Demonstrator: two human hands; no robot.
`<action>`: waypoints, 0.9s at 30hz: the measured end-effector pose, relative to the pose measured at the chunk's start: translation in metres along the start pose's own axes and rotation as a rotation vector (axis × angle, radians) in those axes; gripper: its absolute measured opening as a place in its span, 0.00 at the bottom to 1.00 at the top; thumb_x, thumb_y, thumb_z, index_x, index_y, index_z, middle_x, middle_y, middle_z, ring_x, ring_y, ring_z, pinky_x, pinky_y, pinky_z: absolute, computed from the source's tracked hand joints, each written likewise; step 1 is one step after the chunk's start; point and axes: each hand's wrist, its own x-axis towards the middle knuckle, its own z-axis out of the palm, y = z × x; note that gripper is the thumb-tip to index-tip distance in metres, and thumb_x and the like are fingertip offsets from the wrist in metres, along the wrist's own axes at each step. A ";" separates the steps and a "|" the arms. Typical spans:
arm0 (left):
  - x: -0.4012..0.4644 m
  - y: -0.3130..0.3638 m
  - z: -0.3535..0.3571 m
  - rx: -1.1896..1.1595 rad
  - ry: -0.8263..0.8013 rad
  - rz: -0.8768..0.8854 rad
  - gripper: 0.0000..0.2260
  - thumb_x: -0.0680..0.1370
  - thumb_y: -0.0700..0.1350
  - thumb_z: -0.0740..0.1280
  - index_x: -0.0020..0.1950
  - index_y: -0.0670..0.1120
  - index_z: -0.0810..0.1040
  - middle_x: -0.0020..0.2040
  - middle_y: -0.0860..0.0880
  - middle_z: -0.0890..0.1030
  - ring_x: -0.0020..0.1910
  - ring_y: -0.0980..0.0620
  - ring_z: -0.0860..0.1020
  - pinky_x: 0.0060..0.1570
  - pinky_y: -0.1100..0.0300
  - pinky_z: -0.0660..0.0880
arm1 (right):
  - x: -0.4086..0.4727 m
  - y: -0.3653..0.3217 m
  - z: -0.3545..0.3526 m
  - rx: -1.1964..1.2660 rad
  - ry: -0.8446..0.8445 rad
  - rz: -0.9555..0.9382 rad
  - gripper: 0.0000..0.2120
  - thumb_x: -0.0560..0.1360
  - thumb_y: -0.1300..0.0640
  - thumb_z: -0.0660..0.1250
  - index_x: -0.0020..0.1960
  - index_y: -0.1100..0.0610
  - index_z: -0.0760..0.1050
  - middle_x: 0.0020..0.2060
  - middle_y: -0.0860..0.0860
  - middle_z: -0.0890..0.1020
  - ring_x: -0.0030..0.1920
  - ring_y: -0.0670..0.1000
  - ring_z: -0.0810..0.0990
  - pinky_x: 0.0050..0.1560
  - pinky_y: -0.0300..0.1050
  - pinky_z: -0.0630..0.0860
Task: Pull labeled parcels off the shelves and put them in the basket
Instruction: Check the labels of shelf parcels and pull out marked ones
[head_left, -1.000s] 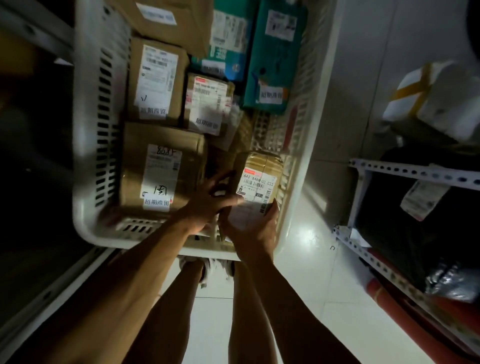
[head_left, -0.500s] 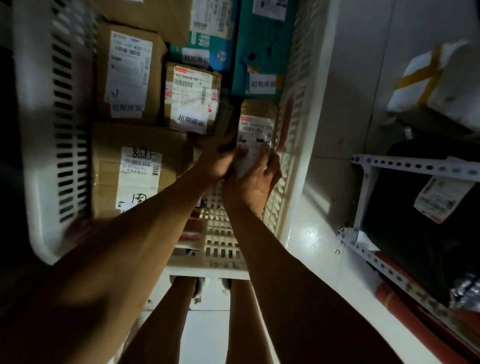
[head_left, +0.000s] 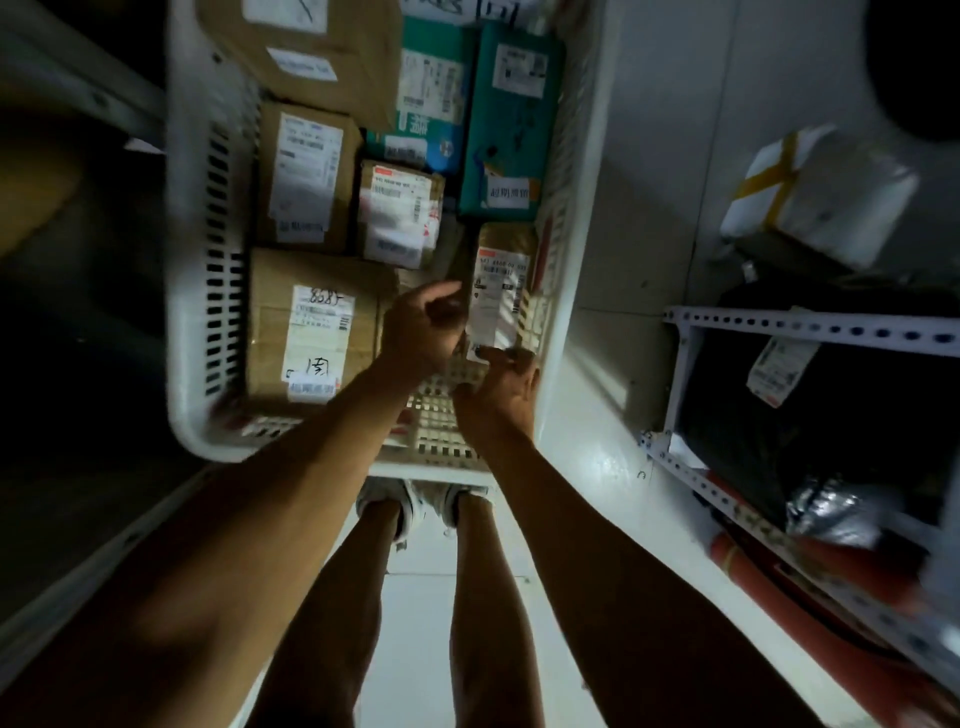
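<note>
1. Dim light filled a narrow aisle with a pale tiled floor (head_left: 415, 649), where a white slotted basket (head_left: 197, 260) stood in front of the person's feet and a perforated metal shelf (head_left: 810, 327) ran along its right side.
2. Inside the basket, a small taped parcel (head_left: 501, 286) lay against the right wall, label up, just beside a teal parcel (head_left: 511, 119) at its far end.
3. Near the basket's left wall sat a large brown box marked 8685 (head_left: 311, 332), with two more labelled brown boxes beyond it.
4. The left hand (head_left: 421, 332) hovered just left of the small parcel, fingers loosely curled and holding nothing.
5. The right hand (head_left: 501, 384) sat at the parcel's near end, fingertips (head_left: 488, 354) touching its edge; motion blur hid whether that grip was clamped or merely resting.
6. Judged from this, the parcel looked placed, not settled: it could tip into the gap toward the 8685 box, hiding its label.
7. A black bagged parcel (head_left: 737, 415) on the shelf, right of the basket, remained to be pulled.
</note>
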 end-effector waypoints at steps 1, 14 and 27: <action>-0.023 0.011 -0.013 0.026 0.006 -0.032 0.15 0.76 0.41 0.73 0.63 0.46 0.82 0.57 0.45 0.85 0.55 0.50 0.82 0.58 0.58 0.79 | -0.017 0.000 -0.016 0.014 -0.046 0.020 0.24 0.76 0.59 0.67 0.71 0.52 0.71 0.72 0.55 0.63 0.71 0.59 0.67 0.69 0.54 0.73; -0.334 0.151 -0.144 0.042 0.070 -0.192 0.14 0.71 0.47 0.76 0.53 0.40 0.84 0.48 0.46 0.85 0.50 0.50 0.82 0.46 0.67 0.75 | -0.251 -0.110 -0.198 -0.408 -0.404 -0.353 0.23 0.77 0.53 0.67 0.72 0.55 0.72 0.66 0.57 0.79 0.66 0.59 0.77 0.62 0.48 0.75; -0.616 0.087 -0.127 -0.254 0.675 -0.568 0.08 0.79 0.50 0.68 0.57 0.52 0.81 0.51 0.49 0.84 0.51 0.49 0.81 0.55 0.56 0.78 | -0.447 -0.134 -0.118 -0.993 -0.749 -0.884 0.14 0.77 0.51 0.68 0.62 0.51 0.77 0.53 0.51 0.80 0.55 0.54 0.80 0.56 0.45 0.76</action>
